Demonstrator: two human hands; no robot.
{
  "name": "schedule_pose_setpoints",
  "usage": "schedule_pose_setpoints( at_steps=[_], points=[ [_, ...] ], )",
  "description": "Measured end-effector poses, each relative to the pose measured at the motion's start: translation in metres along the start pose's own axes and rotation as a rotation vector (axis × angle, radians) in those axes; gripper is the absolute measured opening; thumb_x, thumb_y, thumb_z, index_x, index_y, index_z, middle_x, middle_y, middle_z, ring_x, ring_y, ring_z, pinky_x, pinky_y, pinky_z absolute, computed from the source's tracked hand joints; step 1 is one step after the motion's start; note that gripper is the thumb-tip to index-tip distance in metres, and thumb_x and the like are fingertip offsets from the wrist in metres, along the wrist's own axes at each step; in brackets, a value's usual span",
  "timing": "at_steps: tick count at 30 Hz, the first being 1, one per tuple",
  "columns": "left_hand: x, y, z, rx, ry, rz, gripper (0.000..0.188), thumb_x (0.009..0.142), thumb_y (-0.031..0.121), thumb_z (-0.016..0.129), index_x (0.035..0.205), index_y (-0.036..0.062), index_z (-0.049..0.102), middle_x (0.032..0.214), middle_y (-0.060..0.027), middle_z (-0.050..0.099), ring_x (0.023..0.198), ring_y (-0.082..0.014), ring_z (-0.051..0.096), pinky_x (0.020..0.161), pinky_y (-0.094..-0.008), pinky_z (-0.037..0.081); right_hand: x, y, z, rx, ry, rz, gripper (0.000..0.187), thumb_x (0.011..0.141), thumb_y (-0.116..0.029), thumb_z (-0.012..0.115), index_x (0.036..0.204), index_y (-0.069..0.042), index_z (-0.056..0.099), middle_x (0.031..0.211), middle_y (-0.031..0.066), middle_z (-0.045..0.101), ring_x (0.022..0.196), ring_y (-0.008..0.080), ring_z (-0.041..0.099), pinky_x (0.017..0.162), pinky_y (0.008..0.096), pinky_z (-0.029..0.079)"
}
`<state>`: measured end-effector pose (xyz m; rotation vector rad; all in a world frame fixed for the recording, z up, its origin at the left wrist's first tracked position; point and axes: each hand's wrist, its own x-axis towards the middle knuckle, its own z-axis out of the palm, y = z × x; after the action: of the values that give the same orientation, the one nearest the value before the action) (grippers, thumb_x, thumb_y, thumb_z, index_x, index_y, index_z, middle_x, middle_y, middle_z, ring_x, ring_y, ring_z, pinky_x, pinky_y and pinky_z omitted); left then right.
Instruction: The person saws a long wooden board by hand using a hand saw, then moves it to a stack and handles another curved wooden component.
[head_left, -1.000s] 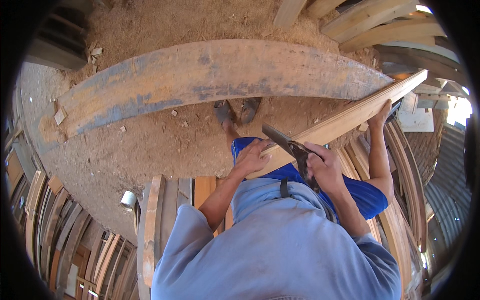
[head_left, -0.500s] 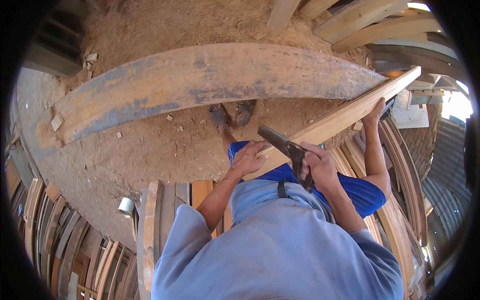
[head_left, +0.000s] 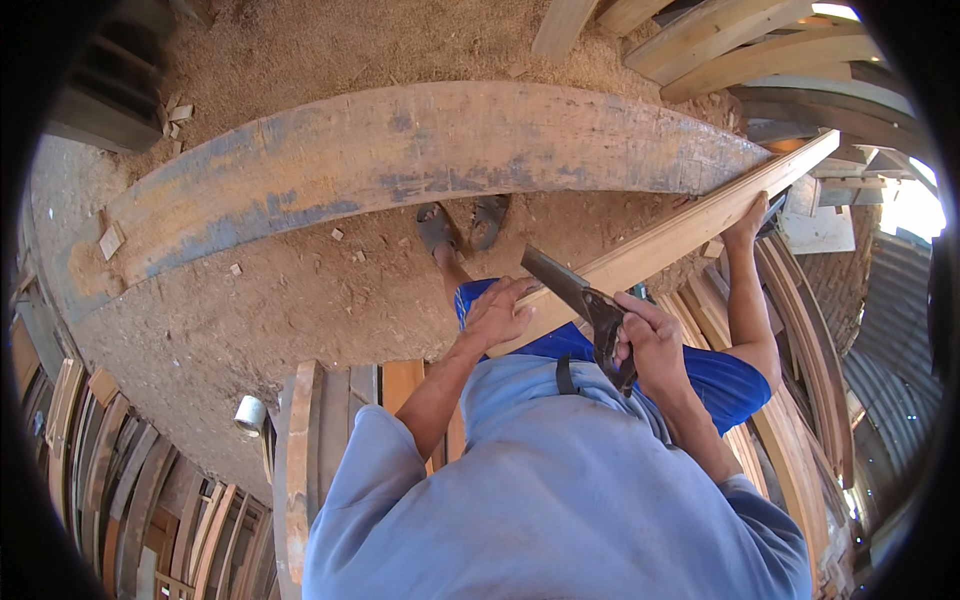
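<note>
A long, pale wooden plank point(head_left: 670, 235) slants from my lap up to the far right. My left hand point(head_left: 500, 315) grips its near end, fingers over the edge. In my right hand point(head_left: 650, 345) is a handsaw point(head_left: 605, 325) with a dark handle, and its grey blade points up and left over the plank, close to my left hand. The blade looks foreshortened, and whether its teeth touch the wood I cannot tell. My right foot point(head_left: 745, 225) rests against the plank's side farther along.
Across the dirt floor point(head_left: 310, 290) lies a big weathered board point(head_left: 400, 150), beyond my sandalled left foot point(head_left: 437, 228). Stacked lumber point(head_left: 795, 430) stands at the right, more timber point(head_left: 110, 470) at the lower left. A small can point(head_left: 250, 414) sits to the left. Corrugated sheets point(head_left: 890, 390) line the right side.
The handsaw and my right hand have shifted slightly right and down, and the handle has turned a little. My left hand and the plank stay nearly where they were.
</note>
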<state>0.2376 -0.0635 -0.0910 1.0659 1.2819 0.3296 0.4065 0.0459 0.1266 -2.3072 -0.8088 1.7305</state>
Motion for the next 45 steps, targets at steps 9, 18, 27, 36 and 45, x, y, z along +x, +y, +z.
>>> schedule_pose_setpoints(
  at_steps=[9, 18, 27, 36, 45],
  points=[
    [0.002, -0.006, 0.004, 0.04, 0.012, 0.049, 0.052, 0.086, 0.024, 0.066, 0.137, 0.0165, 0.061, 0.13, -0.0133, 0.061, 0.127, -0.0353, 0.051, 0.11, -0.044, 0.041, 0.009, 0.006, 0.009, 0.016, 0.01, 0.013, 0.034, 0.099, -0.004, 0.05, 0.129, 0.011, 0.06, 0.075, 0.006, 0.058, 0.057, 0.0125, 0.056, 0.051, 0.0277, 0.049],
    [0.002, 0.0, 0.002, 0.078, 0.014, 0.085, 0.052, 0.085, 0.025, 0.066, 0.137, 0.0169, 0.061, 0.124, -0.0136, 0.06, 0.122, -0.0353, 0.052, 0.109, -0.0437, 0.041, 0.053, 0.023, 0.03, 0.114, 0.009, 0.089, 0.033, 0.099, -0.004, 0.05, 0.127, 0.009, 0.062, 0.073, 0.0041, 0.056, 0.055, 0.0121, 0.053, 0.049, 0.0282, 0.047],
    [0.0, -0.006, 0.006, 0.052, 0.063, 0.148, 0.052, 0.085, 0.022, 0.066, 0.136, 0.0184, 0.062, 0.116, -0.0114, 0.059, 0.115, -0.0342, 0.053, 0.104, -0.0436, 0.044, 0.02, 0.015, 0.025, 0.037, 0.034, 0.071, 0.035, 0.1, -0.005, 0.049, 0.131, 0.008, 0.06, 0.075, 0.0053, 0.057, 0.056, 0.0132, 0.055, 0.051, 0.0291, 0.049],
    [-0.002, -0.008, 0.007, 0.078, 0.086, 0.141, 0.051, 0.084, 0.023, 0.067, 0.135, 0.0177, 0.064, 0.115, -0.0112, 0.059, 0.112, -0.034, 0.053, 0.102, -0.044, 0.044, -0.03, -0.008, 0.002, 0.02, 0.011, 0.038, 0.036, 0.101, -0.005, 0.048, 0.131, 0.008, 0.06, 0.074, 0.0049, 0.058, 0.057, 0.013, 0.056, 0.052, 0.028, 0.05],
    [0.001, -0.007, 0.008, 0.074, 0.06, 0.127, 0.051, 0.083, 0.023, 0.067, 0.134, 0.0174, 0.064, 0.116, -0.0103, 0.059, 0.115, -0.0324, 0.052, 0.103, -0.0437, 0.043, 0.054, 0.03, 0.037, -0.017, -0.058, 0.034, 0.025, 0.1, -0.004, 0.046, 0.109, 0.008, 0.066, 0.072, 0.0054, 0.058, 0.056, 0.0125, 0.056, 0.05, 0.0288, 0.049]
  ],
)
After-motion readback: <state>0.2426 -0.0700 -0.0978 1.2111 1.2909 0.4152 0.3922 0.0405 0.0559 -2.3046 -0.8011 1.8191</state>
